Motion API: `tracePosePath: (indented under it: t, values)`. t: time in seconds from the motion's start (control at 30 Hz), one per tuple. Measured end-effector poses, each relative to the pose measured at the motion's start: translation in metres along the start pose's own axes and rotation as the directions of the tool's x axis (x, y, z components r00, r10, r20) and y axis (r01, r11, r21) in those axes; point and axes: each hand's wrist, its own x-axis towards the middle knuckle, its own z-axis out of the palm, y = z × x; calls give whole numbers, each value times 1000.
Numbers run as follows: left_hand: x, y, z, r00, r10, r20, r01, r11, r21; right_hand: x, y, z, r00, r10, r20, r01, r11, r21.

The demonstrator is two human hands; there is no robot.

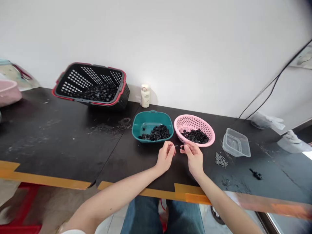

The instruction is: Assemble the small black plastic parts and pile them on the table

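Nearest to the camera are my bare forearms (117,198), which reach over the edge of the dark counter (73,139), and below it are my legs in blue jeans (143,216). With my left hand (164,157) the grip is closed, fingertips pinching a thin metal pin (176,146). With my right hand (195,161) the grip is also closed, on a small black piece (182,147). Pin and piece are near each other, just in front of the teal basin (142,120) and the pink basket (190,119), both holding black parts.

The counter has a seam, pale scuffs, and orange-brown tape (48,180) along its front edge. Behind it stands a plain white wall (182,58), with dark cables (274,84) at the right. A black basket (80,76) with red rim stands at the left, and a white bottle (145,97) is near the wall. On the right are a clear box (236,143) and a pile of pins (221,160).

The picture border cuts off a pink tub (8,93). My fingers partly hide the small black piece, so its shape I cannot tell. Blurred is the red frame (23,208) under the counter.
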Motion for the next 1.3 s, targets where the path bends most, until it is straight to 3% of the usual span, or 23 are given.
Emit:
tracePosePath:
  t: [0.13, 0.3, 0.73, 1.3]
  values:
    - [0, -5, 1, 998, 68, -12, -67, 992, 109, -2, -3, 9, 955, 281, 94, -297, 909, 292]
    - [1, -3, 3, 992, 124, -8, -120, 973, 196, 0, -3, 4, 902, 415, 120, -426, 811, 400]
    - [2, -1, 5, 995, 93, 46, -101, 967, 233, 5, 1, 1, 887, 439, 142, -457, 791, 408]
    - [4, 1, 7, 999, 38, 11, -39, 966, 257, 6, 8, 4, 890, 438, 129, -451, 800, 396]
